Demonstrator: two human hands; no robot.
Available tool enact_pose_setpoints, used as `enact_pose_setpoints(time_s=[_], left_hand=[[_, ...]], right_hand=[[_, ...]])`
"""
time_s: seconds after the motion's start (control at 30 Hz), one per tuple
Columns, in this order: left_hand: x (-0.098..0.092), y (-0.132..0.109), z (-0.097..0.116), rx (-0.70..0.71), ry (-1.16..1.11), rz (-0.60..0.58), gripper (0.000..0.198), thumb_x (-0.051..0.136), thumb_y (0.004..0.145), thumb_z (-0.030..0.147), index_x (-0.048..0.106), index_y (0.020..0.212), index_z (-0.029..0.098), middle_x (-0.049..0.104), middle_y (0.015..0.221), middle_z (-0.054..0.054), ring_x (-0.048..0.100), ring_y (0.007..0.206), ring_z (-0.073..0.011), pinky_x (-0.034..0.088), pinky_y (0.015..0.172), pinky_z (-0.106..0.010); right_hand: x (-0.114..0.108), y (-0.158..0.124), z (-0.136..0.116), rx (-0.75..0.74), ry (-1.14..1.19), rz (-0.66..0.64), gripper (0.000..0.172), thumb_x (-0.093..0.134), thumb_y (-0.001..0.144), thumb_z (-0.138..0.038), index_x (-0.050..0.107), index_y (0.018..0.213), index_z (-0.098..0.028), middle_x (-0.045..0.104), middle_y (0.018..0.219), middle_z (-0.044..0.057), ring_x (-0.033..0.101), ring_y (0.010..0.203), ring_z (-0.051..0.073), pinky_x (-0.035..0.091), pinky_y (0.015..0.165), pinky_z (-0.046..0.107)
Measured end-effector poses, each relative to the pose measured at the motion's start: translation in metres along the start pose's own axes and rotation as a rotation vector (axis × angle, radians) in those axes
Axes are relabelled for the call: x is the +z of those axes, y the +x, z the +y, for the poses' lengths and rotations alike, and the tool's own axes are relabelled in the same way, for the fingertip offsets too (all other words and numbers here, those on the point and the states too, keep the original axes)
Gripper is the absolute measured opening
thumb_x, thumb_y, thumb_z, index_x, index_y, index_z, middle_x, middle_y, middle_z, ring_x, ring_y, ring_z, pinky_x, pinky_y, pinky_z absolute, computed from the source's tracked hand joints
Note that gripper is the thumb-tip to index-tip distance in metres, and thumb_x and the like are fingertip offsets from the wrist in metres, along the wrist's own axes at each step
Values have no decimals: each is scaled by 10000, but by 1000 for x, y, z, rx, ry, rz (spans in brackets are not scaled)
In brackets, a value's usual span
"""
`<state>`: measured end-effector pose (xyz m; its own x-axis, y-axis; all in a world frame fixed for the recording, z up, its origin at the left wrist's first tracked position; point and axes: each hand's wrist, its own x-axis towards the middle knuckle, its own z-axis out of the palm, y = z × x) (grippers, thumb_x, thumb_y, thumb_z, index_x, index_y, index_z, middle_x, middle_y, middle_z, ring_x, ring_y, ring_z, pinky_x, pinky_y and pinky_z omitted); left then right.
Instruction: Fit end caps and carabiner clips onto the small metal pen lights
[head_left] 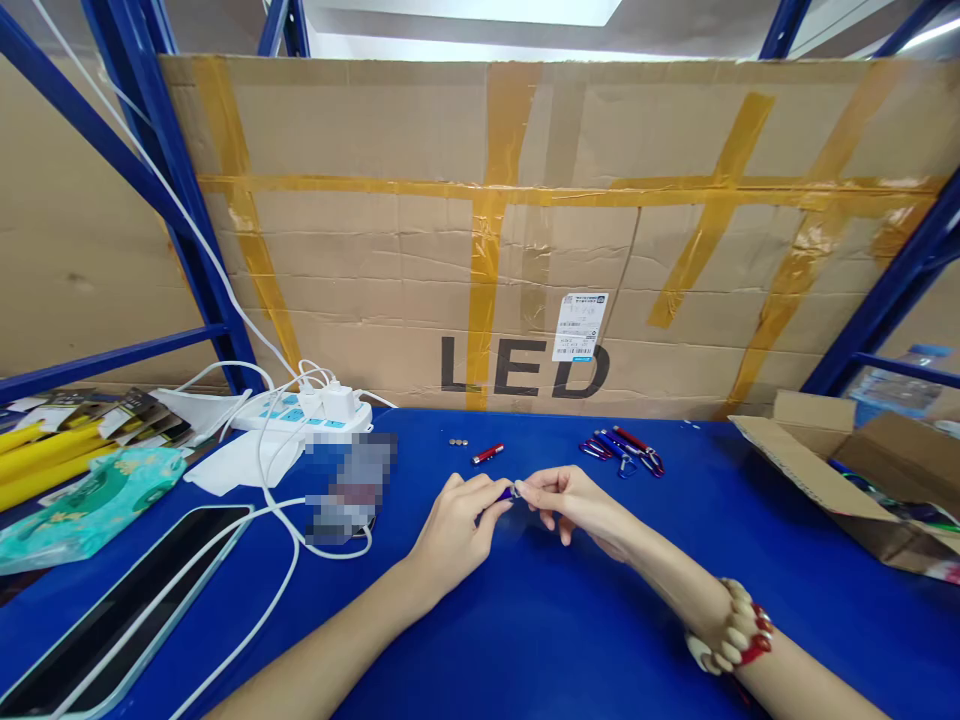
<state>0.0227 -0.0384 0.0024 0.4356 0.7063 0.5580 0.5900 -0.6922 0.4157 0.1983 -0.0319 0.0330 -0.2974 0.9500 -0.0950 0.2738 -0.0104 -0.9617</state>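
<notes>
Power strip (300, 412), 10 o'clock: plugs in.
Button cells (457, 441), 12 o'clock of hands: three, loose.
Left hand (452, 525): pinching blue mini torch (508, 493) just above table centre.
Red mini torch (487, 453): laid apart, just beyond.
Right hand (574, 498): fingertips closed on same torch's end.
Keyring torch pile (622, 450), 1 o'clock: untouched, likely bulk outstanding.
Cardboard box (817, 470), 3 o'clock: open.

One head-worn view looks forward and down, close over the blue table (525, 620), seemingly wide-angle, facing a cardboard wall (360, 260).
</notes>
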Motion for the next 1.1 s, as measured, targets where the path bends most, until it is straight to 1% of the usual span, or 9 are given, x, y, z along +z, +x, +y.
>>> enact_pose_setpoints(time_s=[0.17, 0.23, 0.33, 0.4, 0.53, 0.7, 0.87, 0.97, 1.1], left_hand=[[2, 6, -1, -110, -56, -24, 212, 499, 875, 159, 700, 931, 199, 671, 752, -25, 573, 631, -168, 367, 654, -294], [0, 7, -1, -134, -94, -38, 208, 513, 871, 162, 706, 931, 211, 677, 765, -19, 592, 666, -171, 376, 673, -289], [-3, 9, 1, -145, -159, -80, 202, 517, 872, 169, 716, 889, 201, 672, 746, -14, 597, 687, -165, 395, 669, -262], [-6, 10, 4, -145, -195, -116, 204, 514, 872, 168, 717, 857, 180, 655, 714, -13, 587, 666, -156, 400, 635, -241], [-10, 10, 8, -146, -223, -194, 189, 520, 865, 162, 703, 818, 161, 628, 701, -2, 571, 657, -147, 401, 650, -236], [-7, 7, 15, -147, -233, -242, 191, 454, 898, 184, 641, 932, 160, 626, 877, -28, 574, 768, -156, 408, 700, -238], [-4, 8, 28, -120, -291, -291, 208, 386, 929, 230, 583, 960, 173, 607, 921, -23, 557, 839, -149, 407, 758, -224], [-4, 8, 38, -121, -305, -322, 213, 362, 933, 245, 568, 937, 191, 584, 830, 8, 527, 736, -134, 398, 696, -220], [-1, 6, 53, -114, -283, -365, 203, 336, 937, 244, 521, 866, 202, 462, 653, 56, 442, 597, -114, 349, 590, -214]], right_hand=[[-5, 5, 3, -155, -72, 82, 455, 744, 588, -512, 655, 846, -149, 545, 665, -21, 494, 459, 66, 420, 318, 164], [-8, 5, 4, -339, -168, 90, 386, 724, 647, -484, 682, 863, -167, 585, 763, 11, 535, 520, 83, 442, 362, 180], [-14, 4, 4, -661, -385, 87, 307, 658, 743, -478, 724, 757, -178, 624, 764, 46, 580, 630, 125, 479, 493, 226], [-16, 3, 4, -752, -451, 96, 326, 635, 761, -494, 730, 714, -186, 635, 734, 53, 590, 676, 141, 475, 550, 241], [-16, 3, 6, -788, -457, 90, 335, 651, 739, -504, 722, 679, -182, 638, 719, 51, 583, 651, 134, 446, 526, 227], [-18, 0, 12, -824, -425, 86, 361, 666, 712, -515, 697, 635, -164, 618, 664, 37, 560, 586, 114, 419, 471, 203], [-29, -8, 13, -835, -437, 105, 373, 679, 685, -530, 702, 653, -159, 606, 672, 36, 549, 573, 113, 420, 471, 208], [-36, -15, 13, -860, -464, 90, 388, 672, 681, -546, 703, 642, -161, 598, 662, 29, 535, 556, 104, 408, 467, 205], [-46, -29, 12, -914, -482, 53, 410, 649, 689, -566, 698, 641, -162, 603, 641, 18, 544, 559, 98, 408, 480, 191]])
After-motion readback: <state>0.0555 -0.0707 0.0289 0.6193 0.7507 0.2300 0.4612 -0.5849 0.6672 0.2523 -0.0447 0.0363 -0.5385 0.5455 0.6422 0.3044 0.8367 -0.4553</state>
